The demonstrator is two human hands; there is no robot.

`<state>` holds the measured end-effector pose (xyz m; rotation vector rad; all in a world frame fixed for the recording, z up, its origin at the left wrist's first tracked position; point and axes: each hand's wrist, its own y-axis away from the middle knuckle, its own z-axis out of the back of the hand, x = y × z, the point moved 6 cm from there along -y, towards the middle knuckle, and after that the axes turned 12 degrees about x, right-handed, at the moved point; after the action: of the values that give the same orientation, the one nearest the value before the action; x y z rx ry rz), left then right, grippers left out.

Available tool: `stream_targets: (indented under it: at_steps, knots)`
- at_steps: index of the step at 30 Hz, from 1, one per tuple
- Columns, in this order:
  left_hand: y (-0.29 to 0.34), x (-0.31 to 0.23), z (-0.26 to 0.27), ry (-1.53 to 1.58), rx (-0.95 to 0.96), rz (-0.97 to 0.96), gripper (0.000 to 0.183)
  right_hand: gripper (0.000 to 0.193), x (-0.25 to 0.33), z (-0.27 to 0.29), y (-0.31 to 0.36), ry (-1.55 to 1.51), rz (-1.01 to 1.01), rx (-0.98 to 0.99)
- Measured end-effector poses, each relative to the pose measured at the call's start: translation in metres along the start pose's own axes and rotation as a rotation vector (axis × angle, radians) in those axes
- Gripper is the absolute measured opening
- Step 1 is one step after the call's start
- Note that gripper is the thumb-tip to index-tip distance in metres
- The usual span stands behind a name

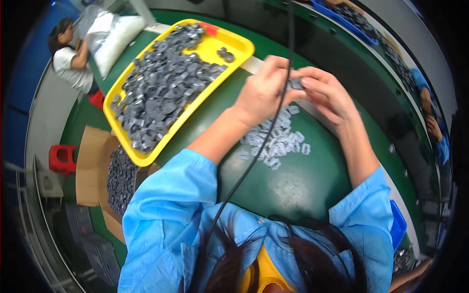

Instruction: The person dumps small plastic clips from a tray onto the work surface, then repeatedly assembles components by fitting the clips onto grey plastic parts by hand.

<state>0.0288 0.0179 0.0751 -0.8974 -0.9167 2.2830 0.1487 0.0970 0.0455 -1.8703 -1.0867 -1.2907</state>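
Note:
My left hand (265, 92) and my right hand (328, 95) meet above the far side of the green table, fingers closed round a small dark grey plastic part (296, 84). Fingers hide most of it, so its full shape does not show. Under and just nearer than the hands lies a loose pile of small whitish clear plastic pieces (281, 141). To the left of my left hand, a yellow tray (191, 108) holds a heap of grey round plastic parts (163, 80). A few of these parts sit apart in its far right corner.
A black cable (254, 163) hangs across the view. At left, an open cardboard box (90, 168) holds more dark parts, near a red stool (62, 158). A conveyor belt (381, 105) runs along the right. Another person (73, 63) is at far left, and a co-worker's hands (429, 112) are at right.

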Motion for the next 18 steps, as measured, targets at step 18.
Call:
stream_targets:
  at_steps: [18]
  knots:
    - [0.003, -0.004, -0.016, 0.023, 0.107, -0.010, 0.035, 0.032, -0.012, 0.013, -0.002, 0.030, -0.038, 0.207]
